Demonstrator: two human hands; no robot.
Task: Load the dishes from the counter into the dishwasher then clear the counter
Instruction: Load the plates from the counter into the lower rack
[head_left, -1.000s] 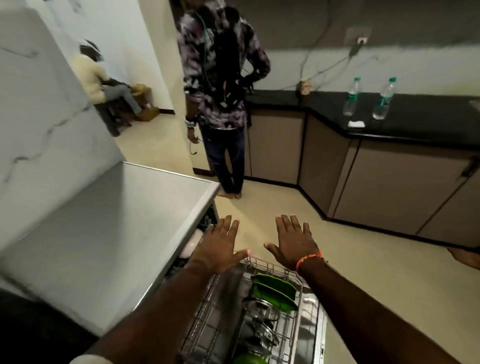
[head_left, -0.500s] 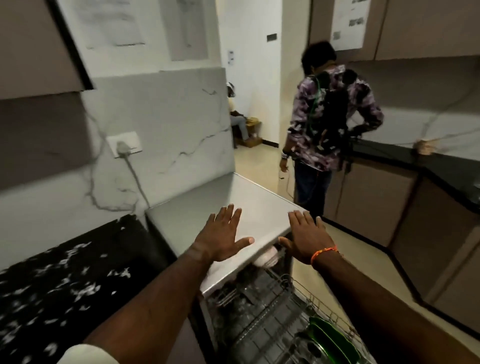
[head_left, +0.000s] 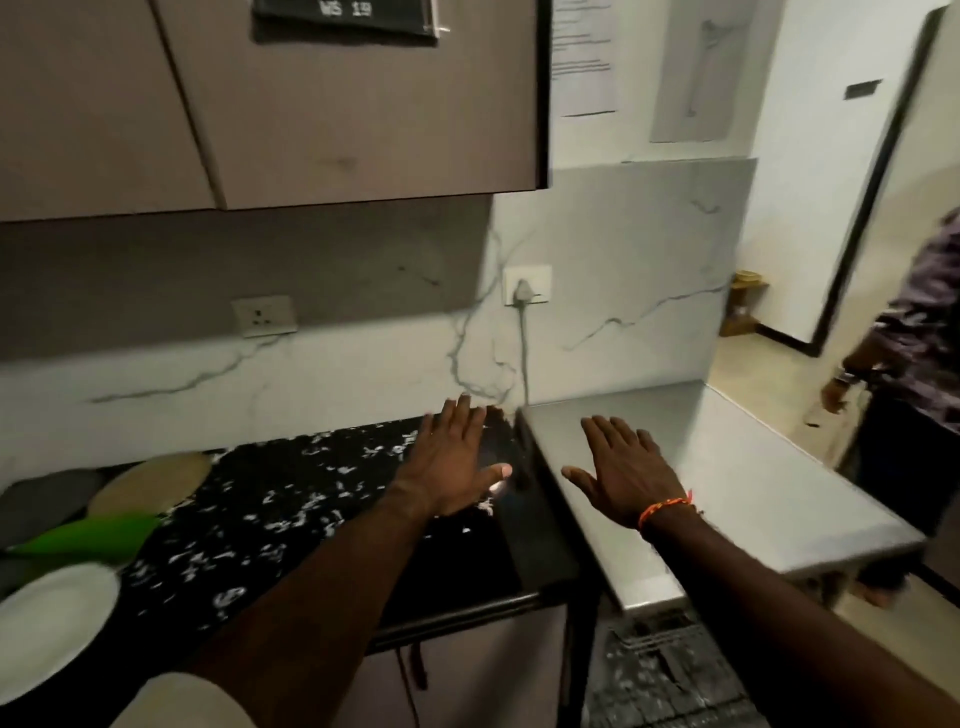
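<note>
Both hands flat, fingers straight and spread, holding nothing.
Left hand (head_left: 457, 467) over black worktop (head_left: 311, 499); right hand (head_left: 621, 475) over dishwasher (head_left: 727, 467) top. Plates (head_left: 52, 623) at worktop's left end.

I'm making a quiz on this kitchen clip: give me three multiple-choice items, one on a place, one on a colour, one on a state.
1. Where do the dishes lie?
A. at the counter's left end
B. on the steel top
C. on the floor

2. What colour is the band on the right wrist?
A. blue
B. orange
C. white

3. How are the hands?
A. both grip plates
B. one holds a cup
C. both open, empty

Answers:
1 A: the white plate and green dish lie at the left of the counter.
2 B: the band is orange.
3 C: the left hand and right hand have spread fingers.
</note>
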